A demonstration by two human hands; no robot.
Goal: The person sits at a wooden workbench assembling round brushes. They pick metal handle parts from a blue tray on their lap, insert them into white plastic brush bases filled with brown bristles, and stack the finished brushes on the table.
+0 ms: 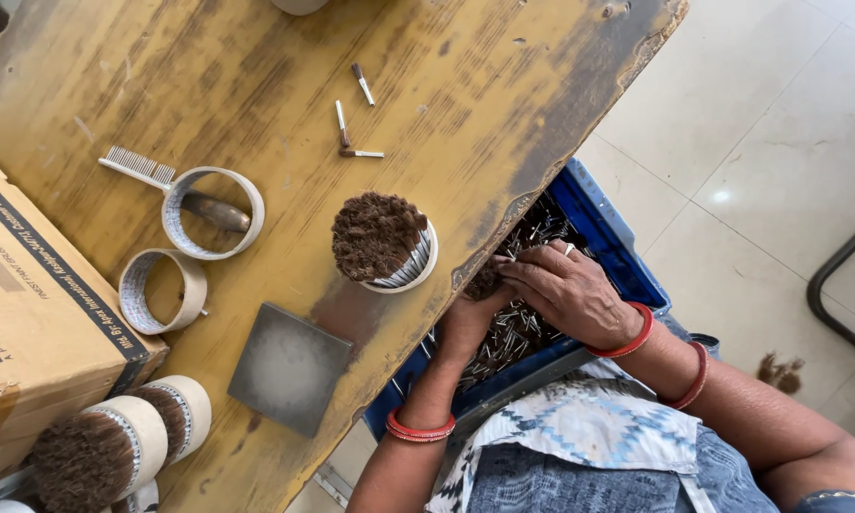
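Both my hands are down in a blue crate (617,249) filled with small metal-handled brushes (508,334), just below the table edge. My left hand (467,323) is closed around a bunch of these brushes (485,281), whose brown bristle tips show above my fingers. My right hand (568,291) lies over the same bunch from the right, fingers curled onto it. Red bangles are on both wrists. On the table beside the crate, a white ring (418,268) holds a packed bundle of brushes upright, bristles up.
The worn yellow wooden table (256,76) carries a metal comb (140,168) with its handle inside a white ring (215,249), an empty ring (161,290), a grey square plate (290,368), three loose brushes (344,125), a cardboard box (38,313) and two ringed bundles (104,454). Tiled floor lies to the right.
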